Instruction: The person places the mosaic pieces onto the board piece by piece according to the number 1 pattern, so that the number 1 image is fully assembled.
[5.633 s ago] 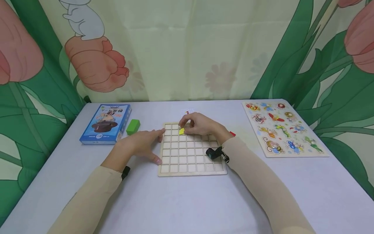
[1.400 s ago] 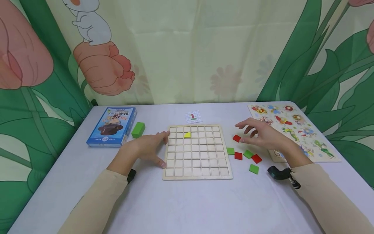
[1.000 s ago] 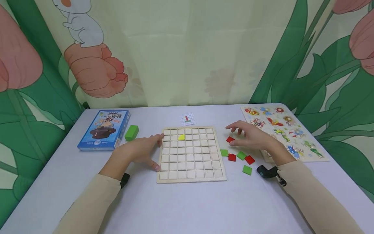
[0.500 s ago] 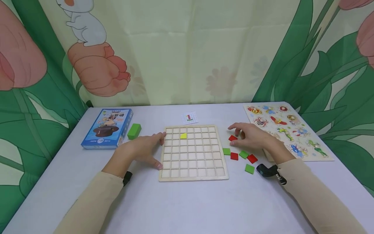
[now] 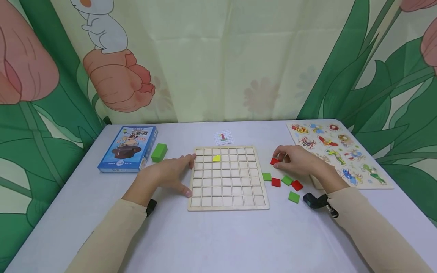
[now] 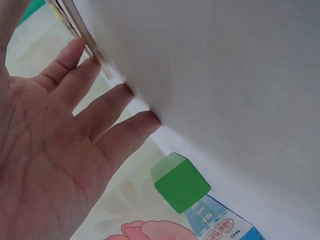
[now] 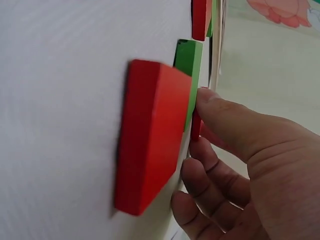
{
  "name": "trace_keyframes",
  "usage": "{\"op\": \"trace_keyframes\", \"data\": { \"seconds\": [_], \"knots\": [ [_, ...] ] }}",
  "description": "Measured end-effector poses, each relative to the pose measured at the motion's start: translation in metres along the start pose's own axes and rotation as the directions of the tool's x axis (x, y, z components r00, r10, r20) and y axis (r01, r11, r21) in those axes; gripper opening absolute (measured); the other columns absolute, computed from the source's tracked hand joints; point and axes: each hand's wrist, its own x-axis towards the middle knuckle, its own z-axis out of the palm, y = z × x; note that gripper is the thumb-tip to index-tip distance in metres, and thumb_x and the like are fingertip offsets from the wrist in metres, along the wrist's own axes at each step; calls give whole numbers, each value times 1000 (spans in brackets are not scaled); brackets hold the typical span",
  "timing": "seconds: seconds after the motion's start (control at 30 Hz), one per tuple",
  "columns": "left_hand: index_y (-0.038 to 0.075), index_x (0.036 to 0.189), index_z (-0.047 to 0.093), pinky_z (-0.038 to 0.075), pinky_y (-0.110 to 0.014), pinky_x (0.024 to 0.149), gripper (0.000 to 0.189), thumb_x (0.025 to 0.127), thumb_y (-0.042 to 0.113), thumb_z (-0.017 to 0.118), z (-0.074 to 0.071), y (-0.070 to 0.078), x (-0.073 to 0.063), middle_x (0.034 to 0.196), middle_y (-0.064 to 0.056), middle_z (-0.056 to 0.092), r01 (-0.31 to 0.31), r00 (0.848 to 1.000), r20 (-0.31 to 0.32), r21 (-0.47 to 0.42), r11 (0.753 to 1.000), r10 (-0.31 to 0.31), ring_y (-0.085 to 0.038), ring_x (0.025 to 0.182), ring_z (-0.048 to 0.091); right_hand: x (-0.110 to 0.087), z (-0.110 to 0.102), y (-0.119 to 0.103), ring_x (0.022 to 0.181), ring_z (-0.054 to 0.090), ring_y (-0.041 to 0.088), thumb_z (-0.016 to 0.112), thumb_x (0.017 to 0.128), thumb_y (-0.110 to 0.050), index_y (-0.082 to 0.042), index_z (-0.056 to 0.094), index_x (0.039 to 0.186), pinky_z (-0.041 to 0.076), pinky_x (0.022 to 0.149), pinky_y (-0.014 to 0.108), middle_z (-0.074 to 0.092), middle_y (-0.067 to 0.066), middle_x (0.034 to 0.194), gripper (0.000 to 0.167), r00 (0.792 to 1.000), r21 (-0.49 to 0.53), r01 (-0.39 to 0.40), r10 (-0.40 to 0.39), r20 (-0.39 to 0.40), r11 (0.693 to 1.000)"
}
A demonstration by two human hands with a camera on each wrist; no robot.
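A pale wooden grid board (image 5: 229, 182) lies mid-table, with a yellow tile (image 5: 216, 158) in its second row from the far edge. Along the board's left edge rests my left hand (image 5: 160, 176), thumb and fingers spread and touching the rim; its fingers (image 6: 122, 137) look extended in the left wrist view. To the right of the board, my right hand (image 5: 302, 163) pinches a red square tile (image 5: 274, 161) between thumb and fingers. That tile is mostly covered by the thumb in the right wrist view. Nearer me lie loose green tiles (image 5: 294, 197) and red tiles (image 5: 297, 185).
Behind the board lies a small grid card (image 5: 223, 137) with a red and green figure. A green block (image 5: 159, 152) and a blue box (image 5: 128, 149) stand at the left. An insect picture board (image 5: 341, 155) lies at the right, partly under the right forearm.
The right hand has let go of the yellow tile on the board and moved right to the loose tiles. Its fingers have just closed on a red one. The left hand stays at the board's edge.
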Motion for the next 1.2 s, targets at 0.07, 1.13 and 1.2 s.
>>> {"op": "trace_keyframes", "data": {
  "seconds": [0.07,1.13,1.2],
  "knots": [
    [21,165,18,34,-53,119,131,64,57,93,0,0,1,169,-9,27,6,1000,0,-3,1000,-6,-33,151,34,-1,-1,0,83,57,19,76,94,-21,-15,68,115,50,75,33,66,0,95,24,1000,7,1,-1,7,1000],
    [19,164,20,42,-51,114,130,63,58,93,1,-2,2,164,-9,37,-16,1000,-10,14,1000,16,-29,136,49,10,-7,-19,108,63,20,67,101,-12,-11,63,132,53,94,32,68,2,121,32,951,272,306,-281,-125,912],
    [19,163,22,43,-51,113,128,63,59,93,0,-2,2,162,-10,39,-17,1000,-12,18,1000,17,-29,133,50,13,-5,-22,107,63,20,68,100,-13,-10,64,132,53,93,31,68,2,121,32,948,278,315,-288,-134,907]
  ]
}}
